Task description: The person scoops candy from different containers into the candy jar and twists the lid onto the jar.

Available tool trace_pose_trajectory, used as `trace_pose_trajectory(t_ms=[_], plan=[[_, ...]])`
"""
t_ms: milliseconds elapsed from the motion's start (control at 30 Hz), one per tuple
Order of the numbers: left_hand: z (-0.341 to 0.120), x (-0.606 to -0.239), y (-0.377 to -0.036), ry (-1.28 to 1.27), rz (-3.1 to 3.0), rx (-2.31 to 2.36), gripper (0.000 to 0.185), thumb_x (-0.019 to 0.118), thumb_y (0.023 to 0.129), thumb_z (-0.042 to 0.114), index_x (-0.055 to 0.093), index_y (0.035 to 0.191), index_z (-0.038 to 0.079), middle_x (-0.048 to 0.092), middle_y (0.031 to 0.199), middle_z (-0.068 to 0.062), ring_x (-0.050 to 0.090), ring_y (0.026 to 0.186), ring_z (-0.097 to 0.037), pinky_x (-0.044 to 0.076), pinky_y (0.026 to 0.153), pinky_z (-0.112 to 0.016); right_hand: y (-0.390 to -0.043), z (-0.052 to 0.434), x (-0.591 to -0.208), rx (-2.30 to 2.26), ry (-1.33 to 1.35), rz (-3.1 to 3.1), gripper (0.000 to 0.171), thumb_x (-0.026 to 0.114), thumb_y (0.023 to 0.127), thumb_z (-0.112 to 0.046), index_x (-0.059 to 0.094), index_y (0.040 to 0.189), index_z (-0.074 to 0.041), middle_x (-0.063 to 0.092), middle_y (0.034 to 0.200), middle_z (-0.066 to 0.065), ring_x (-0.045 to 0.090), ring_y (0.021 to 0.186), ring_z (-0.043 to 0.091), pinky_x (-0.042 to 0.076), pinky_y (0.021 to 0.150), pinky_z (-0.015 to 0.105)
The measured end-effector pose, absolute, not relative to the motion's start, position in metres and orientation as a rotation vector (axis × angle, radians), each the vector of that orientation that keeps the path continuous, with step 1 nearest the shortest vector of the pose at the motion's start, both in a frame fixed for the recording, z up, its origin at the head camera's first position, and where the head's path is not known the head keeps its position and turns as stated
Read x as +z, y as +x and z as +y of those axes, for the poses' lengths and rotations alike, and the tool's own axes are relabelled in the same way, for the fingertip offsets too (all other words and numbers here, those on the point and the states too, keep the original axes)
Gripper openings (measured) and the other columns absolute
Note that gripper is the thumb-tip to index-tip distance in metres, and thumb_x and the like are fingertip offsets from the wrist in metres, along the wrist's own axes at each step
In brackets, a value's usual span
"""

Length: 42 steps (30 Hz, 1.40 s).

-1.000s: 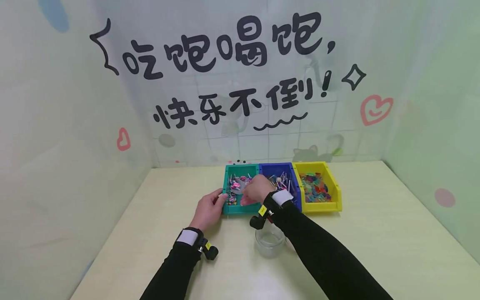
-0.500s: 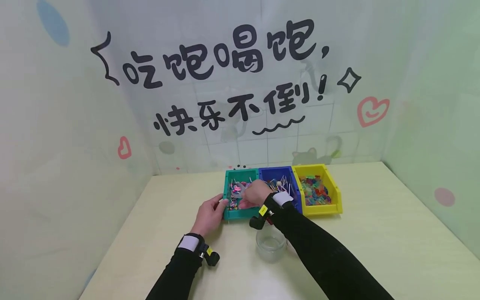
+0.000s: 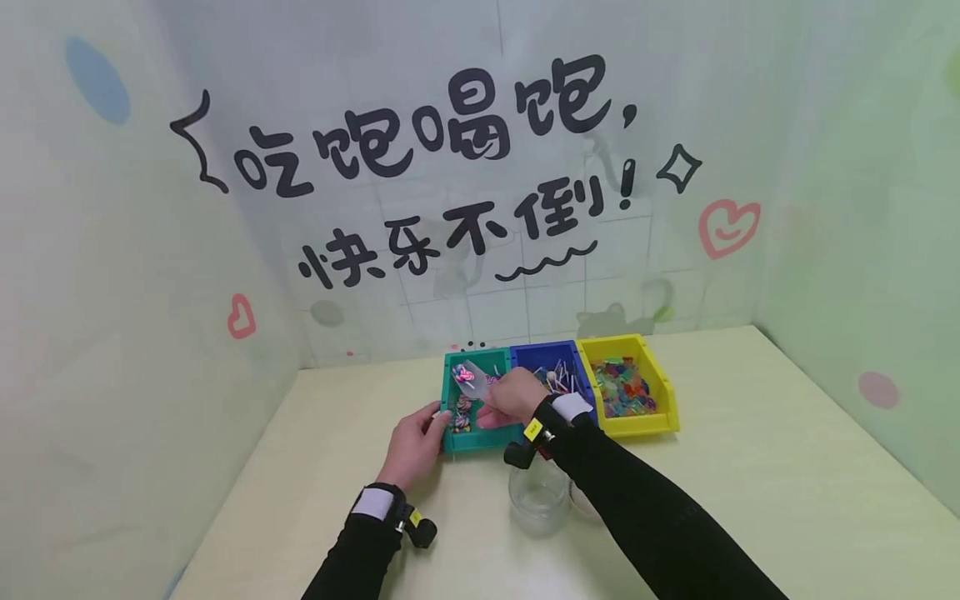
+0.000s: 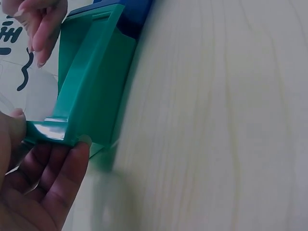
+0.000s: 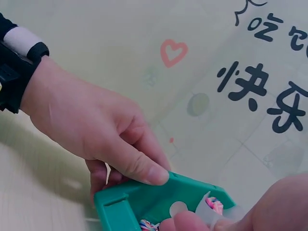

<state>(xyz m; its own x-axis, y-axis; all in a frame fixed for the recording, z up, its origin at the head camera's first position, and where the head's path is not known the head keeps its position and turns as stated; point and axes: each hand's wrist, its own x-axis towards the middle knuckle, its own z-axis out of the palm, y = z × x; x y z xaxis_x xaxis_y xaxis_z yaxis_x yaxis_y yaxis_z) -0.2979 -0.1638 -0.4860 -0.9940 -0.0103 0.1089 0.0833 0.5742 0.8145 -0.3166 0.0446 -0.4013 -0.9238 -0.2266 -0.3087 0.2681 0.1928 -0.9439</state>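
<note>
A translucent white plastic scoop [image 3: 477, 386], tilted, holds a pink swirled candy [image 3: 464, 375] over the far left part of an upright, open-topped, rectangular green plastic bin [image 3: 482, 442]; striped multicoloured candies [image 3: 462, 414] lie near the bin's left side.

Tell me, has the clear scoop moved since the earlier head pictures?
Yes: in the head view, the scoop has shifted up the picture, towards the back rim of the green bin.
</note>
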Motion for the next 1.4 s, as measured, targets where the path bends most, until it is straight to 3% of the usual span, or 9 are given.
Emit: trace_pose_trajectory(t_ms=[200,467,567,833,1167,1400], plan=[[-0.164,-0.486,-0.297,-0.045,-2.703,-1.405,0.047,0.058,0.116,0.033,0.063,0.154,0.007,0.077,0.120,-0.012,0.063,0.098,-0.022,0.057,0.083,-0.029,-0.315,0.058,-0.398,-1.804,0.025,2.022,0.034,0.058,0.113,-0.008,0.063,0.138,0.015,0.080,0.101,0.019,0.078,0.069,0.012,0.064,0.068,0.021],[-0.164,-0.481,-0.298,-0.042,-2.709,-1.416,0.048,0.057,0.116,0.033,0.061,0.156,0.007,0.076,0.120,-0.010,0.062,0.100,-0.023,0.055,0.087,-0.032,-0.310,0.080,-0.391,-1.838,-0.060,2.006,0.035,0.058,0.114,-0.012,0.064,0.140,0.010,0.080,0.115,0.022,0.082,0.092,0.022,0.066,0.076,0.022],[-0.165,-0.480,-0.297,-0.040,-2.719,-1.409,0.049,0.056,0.117,0.034,0.059,0.158,0.007,0.073,0.112,-0.010,0.061,0.098,-0.023,0.052,0.084,-0.033,-0.306,0.086,-0.388,-1.845,-0.078,2.011,0.037,0.060,0.114,-0.015,0.063,0.142,0.008,0.080,0.117,0.021,0.081,0.097,0.024,0.066,0.079,0.022],[-0.162,-0.480,-0.294,-0.048,-2.712,-1.372,0.049,0.055,0.117,0.034,0.059,0.156,0.005,0.066,0.096,-0.008,0.058,0.088,-0.022,0.048,0.076,-0.031,-0.290,0.104,-0.383,-1.871,-0.084,2.018,0.032,0.063,0.113,-0.019,0.066,0.136,0.004,0.079,0.111,0.016,0.078,0.091,0.020,0.064,0.078,0.021],[-0.163,-0.477,-0.285,0.056,-2.632,-1.390,0.054,0.059,0.114,0.040,0.056,0.155,0.005,0.067,0.123,-0.015,0.064,0.103,-0.027,0.053,0.081,-0.031,-0.275,0.127,-0.374,-1.881,-0.154,2.015,0.039,0.060,0.114,-0.020,0.062,0.138,0.010,0.077,0.095,0.005,0.075,0.084,0.015,0.063,0.074,0.019],[-0.163,-0.467,-0.272,0.003,-2.463,-1.480,0.042,0.067,0.110,0.033,0.056,0.142,0.008,0.067,0.123,-0.013,0.065,0.106,-0.025,0.054,0.086,-0.027,-0.264,0.144,-0.368,-1.878,-0.180,2.015,0.041,0.062,0.114,-0.023,0.062,0.139,0.009,0.077,0.096,0.005,0.076,0.080,0.012,0.063,0.073,0.019]])
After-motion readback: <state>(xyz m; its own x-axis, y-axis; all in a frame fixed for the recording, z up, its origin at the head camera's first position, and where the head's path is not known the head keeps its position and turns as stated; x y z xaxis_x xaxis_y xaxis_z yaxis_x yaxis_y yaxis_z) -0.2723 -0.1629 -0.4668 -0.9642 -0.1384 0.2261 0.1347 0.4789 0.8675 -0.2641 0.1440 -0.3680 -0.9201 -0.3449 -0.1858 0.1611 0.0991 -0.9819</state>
